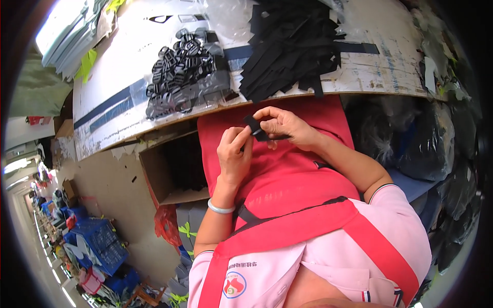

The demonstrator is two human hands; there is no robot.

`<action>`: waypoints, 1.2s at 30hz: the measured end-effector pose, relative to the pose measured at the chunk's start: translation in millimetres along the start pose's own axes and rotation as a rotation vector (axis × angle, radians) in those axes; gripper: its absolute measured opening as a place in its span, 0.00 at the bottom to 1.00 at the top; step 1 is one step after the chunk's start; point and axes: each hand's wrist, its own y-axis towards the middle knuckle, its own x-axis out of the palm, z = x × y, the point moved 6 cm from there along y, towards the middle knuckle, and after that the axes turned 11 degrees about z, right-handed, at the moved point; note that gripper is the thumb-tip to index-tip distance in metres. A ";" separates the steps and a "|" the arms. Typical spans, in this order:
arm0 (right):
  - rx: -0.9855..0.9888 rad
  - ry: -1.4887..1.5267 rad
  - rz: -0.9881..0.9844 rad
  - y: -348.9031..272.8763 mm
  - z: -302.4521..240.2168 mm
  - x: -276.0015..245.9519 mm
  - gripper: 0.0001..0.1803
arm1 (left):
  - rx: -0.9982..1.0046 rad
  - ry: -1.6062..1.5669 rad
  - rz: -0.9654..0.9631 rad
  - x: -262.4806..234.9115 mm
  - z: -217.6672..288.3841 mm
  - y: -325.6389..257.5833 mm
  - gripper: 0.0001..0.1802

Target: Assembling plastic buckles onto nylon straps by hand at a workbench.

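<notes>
Over a red apron on my lap, my left hand point(234, 151) and my right hand point(283, 126) meet on a short black strap piece point(255, 128). Both hands pinch it between fingertips; part of the strap is hidden by my fingers. A pale bangle sits on my left wrist. On the white board point(118, 66) just beyond my hands lie a pile of black plastic buckles point(182, 72) in clear wrap and a heap of cut black straps point(290, 46).
An open cardboard box point(177, 167) holding dark pieces stands under the board at my left. Black bags point(411, 138) are stacked at my right. Blue crates point(100, 244) and coloured bundles line the floor at far left.
</notes>
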 end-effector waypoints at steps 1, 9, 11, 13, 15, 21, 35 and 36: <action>0.020 0.002 0.026 -3.7 -2.4 2.9 0.19 | 0.047 -0.006 -0.035 1.1 2.3 -1.4 0.15; -0.164 -0.300 0.197 5.8 -1.6 -11.8 0.08 | -1.081 -0.968 -0.005 14.7 -26.8 -27.6 0.14; -0.297 -0.295 0.120 0.8 -6.3 -1.9 0.05 | -1.110 -0.892 0.049 16.0 -35.6 -27.6 0.18; -0.323 -0.327 0.094 -1.3 -5.1 5.0 0.04 | -1.209 -0.845 -0.096 22.8 -47.6 -40.2 0.15; -0.726 -0.507 0.112 -12.0 -22.4 16.4 0.03 | -1.176 -0.846 -0.124 24.0 -46.0 -40.7 0.13; -0.335 -0.301 0.101 -23.0 -31.7 22.4 0.03 | -0.965 -0.696 0.086 10.5 -32.7 -18.2 0.12; -0.035 -0.228 0.229 -15.3 -2.8 5.6 0.09 | -0.743 -0.490 0.106 9.4 -25.0 -20.9 0.08; -0.037 -0.226 0.231 -13.5 -0.4 7.5 0.09 | -0.604 -0.447 0.099 8.2 -20.7 -17.9 0.08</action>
